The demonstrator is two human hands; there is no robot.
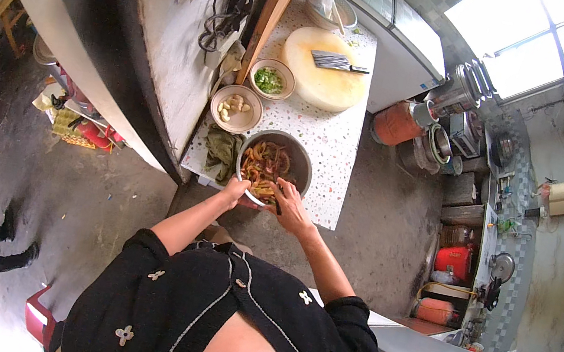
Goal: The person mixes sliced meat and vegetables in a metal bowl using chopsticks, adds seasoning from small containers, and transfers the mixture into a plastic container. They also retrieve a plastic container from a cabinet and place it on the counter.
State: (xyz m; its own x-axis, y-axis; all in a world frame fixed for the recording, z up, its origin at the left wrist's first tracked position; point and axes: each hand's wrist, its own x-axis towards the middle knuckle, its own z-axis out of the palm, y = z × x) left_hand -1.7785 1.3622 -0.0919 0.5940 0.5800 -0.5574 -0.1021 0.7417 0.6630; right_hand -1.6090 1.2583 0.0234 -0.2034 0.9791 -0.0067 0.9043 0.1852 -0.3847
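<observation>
A deep metal bowl holds strips of food in a brownish sauce, near the front edge of the speckled counter. My left hand grips the bowl's near left rim. My right hand is over the near right part of the bowl and holds a thin dark utensil, perhaps chopsticks, whose tips are among the food. A crumpled dark green cloth lies left of the bowl. Behind it stand a bowl with garlic cloves and a bowl with chopped green onion.
A cleaver lies on a round cutting board farther back on the speckled counter. A wall borders it on the left, a white chest freezer at the back right. Another person's legs show at far left.
</observation>
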